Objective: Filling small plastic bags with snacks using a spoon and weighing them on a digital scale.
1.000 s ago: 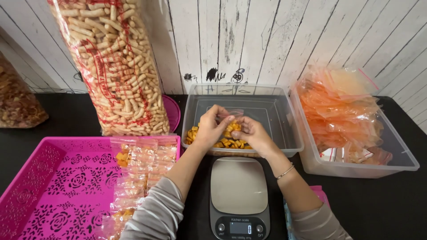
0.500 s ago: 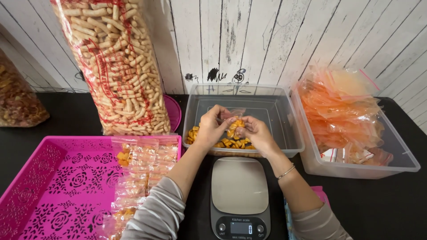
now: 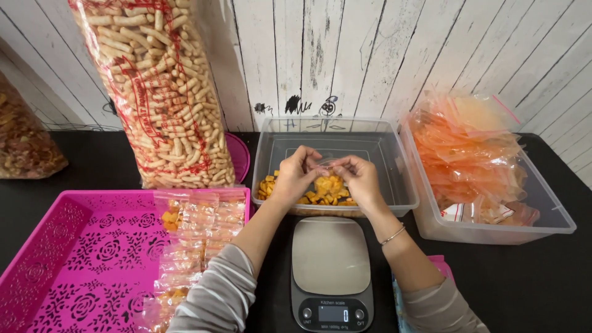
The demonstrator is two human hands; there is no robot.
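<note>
Both hands hold 1 small clear bag [image 3: 328,176] of orange snack pieces over the clear plastic tub [image 3: 394,161], just above the loose orange pieces [image 3: 308,196] on the tub floor. The bag hangs between the 2 hands, mouth up, its top edge running left-right from one pinch to the other. Left hand [image 3: 296,176] pinches the left end of the bag top, fingers closed on the film. Right hand [image 3: 362,179] pinches the right end, fingertips closed on the same edge. Both hands equally near; bag sits directly between the fingertips, filled part dropping below them. Whether the bag's seal is shut cannot be told. Kitchen scale [image 3: 332,271] sits just in front of the tub, platform bare, between the forearms. Pink tray [image 3: 74,253] with filled packets [image 3: 197,234] lies to the left; tub of empty orange-tinted bags [image 3: 475,160] to the right.
</note>
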